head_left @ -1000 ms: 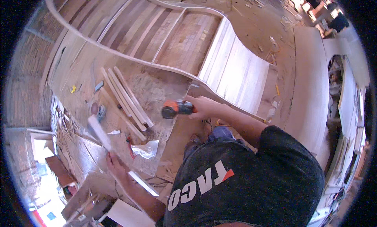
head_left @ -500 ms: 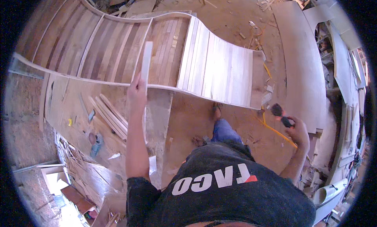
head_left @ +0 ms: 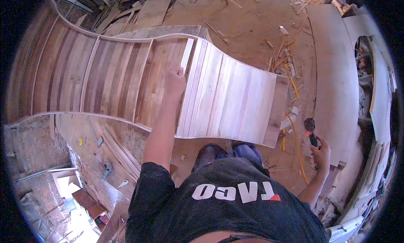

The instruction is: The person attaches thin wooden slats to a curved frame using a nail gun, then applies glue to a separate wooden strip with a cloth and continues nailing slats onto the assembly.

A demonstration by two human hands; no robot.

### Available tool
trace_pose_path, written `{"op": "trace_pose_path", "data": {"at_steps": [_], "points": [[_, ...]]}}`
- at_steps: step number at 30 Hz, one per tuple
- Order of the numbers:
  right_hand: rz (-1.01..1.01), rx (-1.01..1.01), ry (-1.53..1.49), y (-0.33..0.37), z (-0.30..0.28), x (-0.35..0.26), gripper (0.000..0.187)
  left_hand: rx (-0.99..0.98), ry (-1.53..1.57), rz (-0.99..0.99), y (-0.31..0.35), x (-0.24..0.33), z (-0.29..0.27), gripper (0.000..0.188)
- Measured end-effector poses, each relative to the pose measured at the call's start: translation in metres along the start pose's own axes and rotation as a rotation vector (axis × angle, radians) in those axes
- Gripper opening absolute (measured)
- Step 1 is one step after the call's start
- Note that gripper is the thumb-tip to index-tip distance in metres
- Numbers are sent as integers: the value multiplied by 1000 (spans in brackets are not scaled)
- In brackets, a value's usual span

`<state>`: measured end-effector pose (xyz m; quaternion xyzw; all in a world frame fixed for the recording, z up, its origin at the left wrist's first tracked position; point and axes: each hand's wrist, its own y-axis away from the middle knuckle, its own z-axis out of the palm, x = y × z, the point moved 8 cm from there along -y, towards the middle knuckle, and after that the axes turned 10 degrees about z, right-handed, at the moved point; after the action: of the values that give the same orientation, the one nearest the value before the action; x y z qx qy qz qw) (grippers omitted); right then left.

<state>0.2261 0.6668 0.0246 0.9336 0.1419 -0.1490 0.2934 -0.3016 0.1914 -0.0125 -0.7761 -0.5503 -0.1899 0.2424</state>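
Note:
My left hand [head_left: 179, 79] is closed around a narrow pale wooden strip [head_left: 187, 53] and reaches over the long wavy wooden slat panel [head_left: 240, 95]. The strip lies within the panel's curved rims, along the dark gap beside the pale slats. Striped light and dark slats fill the panel's left sections, split by thin cross ribs. Off the panel's right end, my right hand [head_left: 322, 152] grips a black and orange hand tool [head_left: 312, 135] with a rounded dark head. Its exact kind cannot be made out.
Long thin strips [head_left: 122, 150] and a small bluish-grey tool [head_left: 107, 170] lie on the board at lower left. A yellow-orange cord [head_left: 299, 154] runs along the scrap-littered floor at right. Beyond it lies a large pale sheet [head_left: 334, 83].
My left hand has moved right and away from me, bringing the strip from above the near rim down inside the panel. My right hand still holds the tool, now slightly lower in view.

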Motion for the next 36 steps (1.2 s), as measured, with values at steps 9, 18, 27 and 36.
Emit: {"op": "trace_pose_path", "data": {"at_steps": [9,18,27,36], "points": [[23,11,23,-54,16,-17,56,-35,-8,-30,-24,-8,36,37],[31,-84,-54,-61,48,-27,57,-8,105,-52,-24,-27,46,39],[62,-137,-189,-76,53,-18,58,-169,114,-17,-35,-50,49,44],[43,-154,-132,-93,58,-14,59,-115,114,8,-33,-59,59,50]]}}
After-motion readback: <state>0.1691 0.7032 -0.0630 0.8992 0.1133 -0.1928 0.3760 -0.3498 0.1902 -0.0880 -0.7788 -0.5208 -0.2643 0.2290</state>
